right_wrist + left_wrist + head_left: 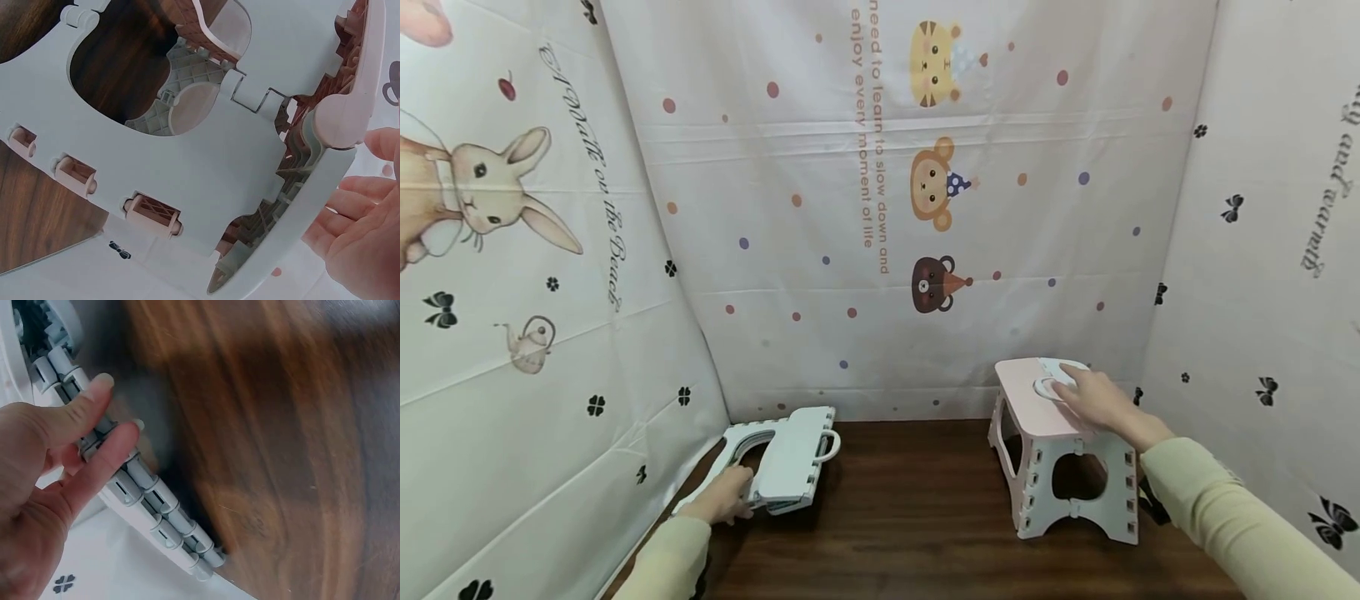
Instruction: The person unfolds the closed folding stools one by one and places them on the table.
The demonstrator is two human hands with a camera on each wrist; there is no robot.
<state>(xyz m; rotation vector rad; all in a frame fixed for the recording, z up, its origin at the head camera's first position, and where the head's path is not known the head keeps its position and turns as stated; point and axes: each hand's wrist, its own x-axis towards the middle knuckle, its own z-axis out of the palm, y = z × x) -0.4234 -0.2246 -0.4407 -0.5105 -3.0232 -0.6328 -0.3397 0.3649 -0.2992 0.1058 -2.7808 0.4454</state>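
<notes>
At the left, my left hand (724, 493) grips the near edge of a folded pale step stool (786, 458), which has a loop handle on its right side. The left wrist view shows the thumb and fingers around its row of grey hinge knuckles (164, 499). On the right a pink and white folding step stool (1026, 400) stands upright with its legs spread. My right hand (1093, 398) lies on its top by the white handle (1047, 387). In the right wrist view the fingers (356, 194) extend loosely beside the seat, above the pale leg panel (187, 169).
Both stools are on a dark wood-grain table (880, 517). Printed white cloth hangs at the back (820, 150), on the left (572, 358) and on the right (1247, 275). A dark object (1152, 504) shows behind the pink stool, partly covered by the right sleeve.
</notes>
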